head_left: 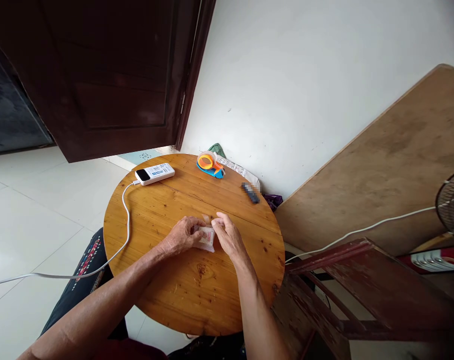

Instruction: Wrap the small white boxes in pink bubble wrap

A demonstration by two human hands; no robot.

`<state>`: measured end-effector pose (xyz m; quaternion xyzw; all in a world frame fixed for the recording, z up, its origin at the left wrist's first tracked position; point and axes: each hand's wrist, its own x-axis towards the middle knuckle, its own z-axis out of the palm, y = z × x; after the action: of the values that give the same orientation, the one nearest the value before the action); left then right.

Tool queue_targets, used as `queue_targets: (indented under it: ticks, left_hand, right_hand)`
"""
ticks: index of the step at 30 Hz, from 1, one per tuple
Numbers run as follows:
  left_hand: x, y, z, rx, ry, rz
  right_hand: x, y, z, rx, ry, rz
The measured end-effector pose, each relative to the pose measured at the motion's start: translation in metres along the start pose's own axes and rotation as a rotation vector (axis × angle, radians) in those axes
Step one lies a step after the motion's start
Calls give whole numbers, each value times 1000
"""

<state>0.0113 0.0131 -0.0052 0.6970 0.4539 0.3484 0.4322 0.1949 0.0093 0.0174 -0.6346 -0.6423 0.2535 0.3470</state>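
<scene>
A small white packet with red print (206, 237), in what looks like clear wrapping, lies near the middle of the round wooden table. My left hand (185, 234) grips it from the left, thumb across its face. On the other side, my right hand (228, 235) is closed at the packet's upper right corner, thumb and fingers pressed together. Whatever those fingers pinch is too small to make out. A translucent flap or strip (206, 218) shows between the two hands, at the packet's far edge.
On the wooden table (197, 285), a tape dispenser (211, 165) stands at the far edge. A white power bank (155, 173) with a cable (128, 220) lies far left. A blurred dark object (250, 193) is far right. Beside the table is a red wooden chair (362, 285).
</scene>
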Motion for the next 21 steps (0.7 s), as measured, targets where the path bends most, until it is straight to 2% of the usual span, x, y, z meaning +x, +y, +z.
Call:
queue_targets:
  ticks: [3,7,10,15,21]
  left_hand:
    - [0,1,0,-22,16,-8]
    - [0,1,1,-45,25,-30]
    - [1,0,2,-98,25,-36]
    - [3,0,0,-155,2,-28]
    - [0,7,-4,-54,26,-61]
  right_hand:
    - [13,0,10,119,-47,6]
    - [14,-7,20,323,88,-51]
    - [4,-14,17,357,90,-127]
    - [-15,-22,4,168,31,-312]
    - [-43,-26,0,-183,48,-452]
